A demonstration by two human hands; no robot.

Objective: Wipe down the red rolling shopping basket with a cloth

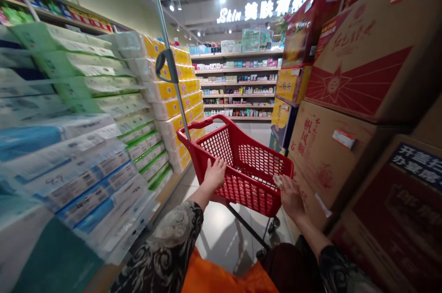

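Note:
A red plastic shopping cart (pixel 255 191) with lattice walls stands at an angle in front of me, and no goods show in its basket. My left hand (pixel 214 174) is closed over its near rim, the fingertips reaching inward. At the right corner of the rim, my right hand (pixel 292 196) is closed around the edge. A small pale, crumpled thing (pixel 278 181) shows at its fingertips; its kind is unclear. From the cart's left end rises a tall metal pole (pixel 165 30) with a grey hook-shaped grip (pixel 166 66) on it.
Packs of tissue paper (pixel 93 178) are stacked high along the left, beside yellow-and-white packs (pixel 176 95). Large cardboard cartons (pixel 324 155) wall the right side closely. Shelves of small boxed goods (pixel 238 70) stand ahead. A tiled floor (pixel 216 226) runs between.

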